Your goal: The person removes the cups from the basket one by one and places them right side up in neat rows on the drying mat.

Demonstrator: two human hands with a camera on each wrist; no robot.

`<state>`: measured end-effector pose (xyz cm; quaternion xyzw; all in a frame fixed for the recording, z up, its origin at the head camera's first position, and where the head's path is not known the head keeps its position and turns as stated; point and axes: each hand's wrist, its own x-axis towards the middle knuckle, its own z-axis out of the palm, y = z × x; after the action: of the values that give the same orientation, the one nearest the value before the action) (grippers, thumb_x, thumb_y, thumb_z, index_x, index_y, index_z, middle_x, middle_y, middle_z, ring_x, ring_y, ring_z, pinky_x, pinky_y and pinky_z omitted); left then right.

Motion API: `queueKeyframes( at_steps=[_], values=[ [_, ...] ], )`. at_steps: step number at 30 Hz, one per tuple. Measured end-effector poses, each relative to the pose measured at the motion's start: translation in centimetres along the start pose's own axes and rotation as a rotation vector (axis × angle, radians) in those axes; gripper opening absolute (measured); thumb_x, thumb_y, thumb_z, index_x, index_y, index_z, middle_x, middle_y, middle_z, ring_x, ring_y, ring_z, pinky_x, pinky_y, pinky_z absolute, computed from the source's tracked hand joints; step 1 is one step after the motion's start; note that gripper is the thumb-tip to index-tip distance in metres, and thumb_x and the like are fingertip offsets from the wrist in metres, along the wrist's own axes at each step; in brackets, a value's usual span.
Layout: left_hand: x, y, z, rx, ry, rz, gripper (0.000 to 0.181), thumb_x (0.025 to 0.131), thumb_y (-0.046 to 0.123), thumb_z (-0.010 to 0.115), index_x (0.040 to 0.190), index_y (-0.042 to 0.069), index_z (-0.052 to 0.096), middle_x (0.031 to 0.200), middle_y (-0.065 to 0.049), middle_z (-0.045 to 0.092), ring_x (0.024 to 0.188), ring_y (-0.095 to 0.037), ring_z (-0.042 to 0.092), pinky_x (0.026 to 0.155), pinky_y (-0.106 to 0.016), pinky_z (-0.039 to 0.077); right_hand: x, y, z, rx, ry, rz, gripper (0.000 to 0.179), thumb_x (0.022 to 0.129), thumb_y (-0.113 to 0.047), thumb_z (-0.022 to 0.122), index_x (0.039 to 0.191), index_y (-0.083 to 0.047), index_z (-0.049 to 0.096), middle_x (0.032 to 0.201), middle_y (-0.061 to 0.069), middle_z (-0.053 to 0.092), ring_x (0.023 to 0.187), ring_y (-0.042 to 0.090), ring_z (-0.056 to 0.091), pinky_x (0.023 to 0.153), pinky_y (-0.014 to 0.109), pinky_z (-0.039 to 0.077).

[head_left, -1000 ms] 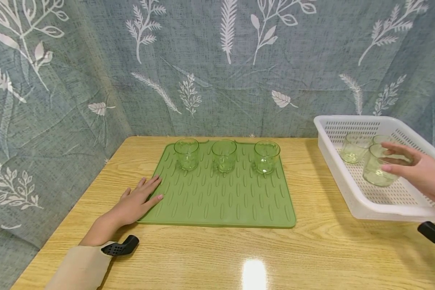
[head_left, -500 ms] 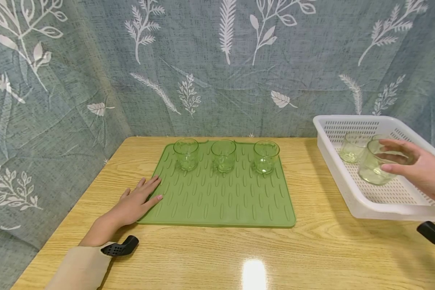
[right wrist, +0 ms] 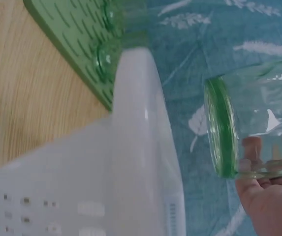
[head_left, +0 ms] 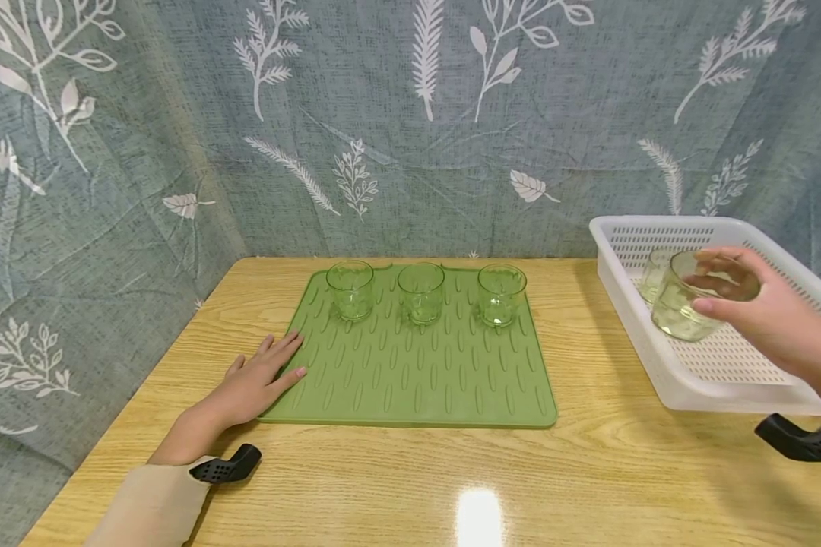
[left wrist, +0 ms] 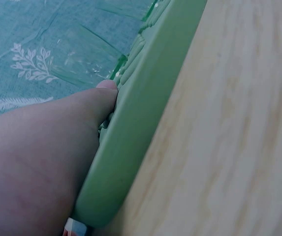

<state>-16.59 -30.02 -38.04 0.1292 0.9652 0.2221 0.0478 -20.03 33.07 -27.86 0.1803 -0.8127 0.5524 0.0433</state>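
The right hand [head_left: 769, 319] grips a clear, green-tinted, round glass tumbler [head_left: 676, 305] from its right side, thumb on the near wall and fingers curled round by the rim. That tumbler is over the left part of a white, perforated plastic basket [head_left: 742, 393], its axis a little off upright, the base leaning left.

The relation that counts is sideways: a ribbed, green, rectangular mat [head_left: 410, 380] lies well to the left of the held tumbler, with the basket's left wall and a strip of the light wooden table [head_left: 356, 486] between. Along the mat's back stand three matching tumblers, the left tumbler [head_left: 351, 292], the middle tumbler [head_left: 421, 295] and the right tumbler [head_left: 502, 298], the last nearest the held one. The left hand [head_left: 256, 384] is nearer the mat, lying on its left edge with fingers spread, gripping nothing.

Only the right wrist view shows a gap between the held tumbler's base and the basket rim; the head view cannot settle that height, yet it alone shows another tumbler [head_left: 652, 275] standing behind in the basket
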Motion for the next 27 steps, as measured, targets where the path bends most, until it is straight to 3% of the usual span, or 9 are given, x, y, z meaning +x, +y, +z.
queueKeyframes(
  at_steps=[4,14,27],
  values=[
    [0.0,0.1,0.0,0.000,-0.002,0.001,0.071,0.110,0.045,0.046,0.162,0.002,0.026,0.167,-0.023,0.018,0.151,-0.052,0.006,0.106,-0.082,0.002,0.3,-0.5,1.1,0.129,0.018,-0.005,0.052,0.100,0.010,0.058,0.132,-0.029,0.049,0.125,-0.012,0.048,0.110,-0.009,0.055,0.082,0.007,0.044],
    [0.0,-0.1,0.0,-0.004,-0.004,0.002,0.071,0.110,0.046,0.046,0.163,0.002,0.026,0.168,-0.023,0.018,0.152,-0.052,0.005,0.106,-0.082,0.002,1.2,-2.7,4.3,0.318,0.006,-0.005,0.047,0.099,0.013,0.058,0.131,-0.020,0.045,0.122,-0.013,0.066,0.113,-0.001,0.058,0.086,0.011,0.048],
    [0.0,-0.1,-0.1,-0.003,-0.006,-0.001,0.072,0.110,0.046,0.046,0.162,0.002,0.026,0.167,-0.023,0.018,0.152,-0.051,0.006,0.106,-0.082,0.003,2.6,-3.8,8.9,0.239,-0.022,0.041,0.052,0.097,0.005,0.066,0.132,-0.024,0.043,0.123,-0.014,0.062,0.117,0.006,0.054,0.090,0.016,0.048]
  ],
)
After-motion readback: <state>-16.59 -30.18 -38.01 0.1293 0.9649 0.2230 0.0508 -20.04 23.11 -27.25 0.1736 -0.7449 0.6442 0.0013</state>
